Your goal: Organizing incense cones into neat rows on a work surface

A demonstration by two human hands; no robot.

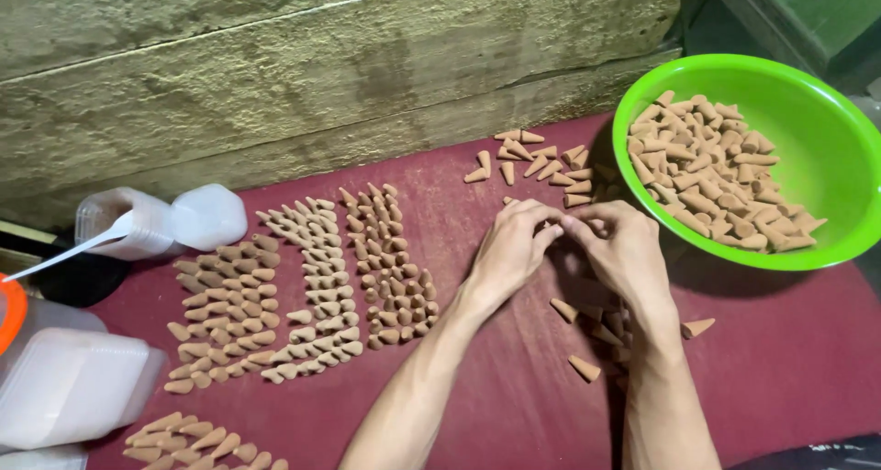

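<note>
Dark red cloth point(514, 387) covers the table. Both the left hand point(510, 250) and right hand point(624, 250) curl together at centre, pinching little brown clay cones point(587, 368); what's inside is hidden. At two o'clock sits a round green plastic bowl point(826, 149) of cones.

1 green bowl point(830, 149), holding a heap of tan cones point(716, 172), too many to count. Left of the bowl: a loose cluster of about 12 cones point(537, 158). Below-left of the bowl: roughly 6 stray cones point(587, 341) near 2 hands. Far left of the bowl: 3 long rows of packed cones point(312, 286), uncountable, plus 3 clear plastic containers point(161, 220).
</note>
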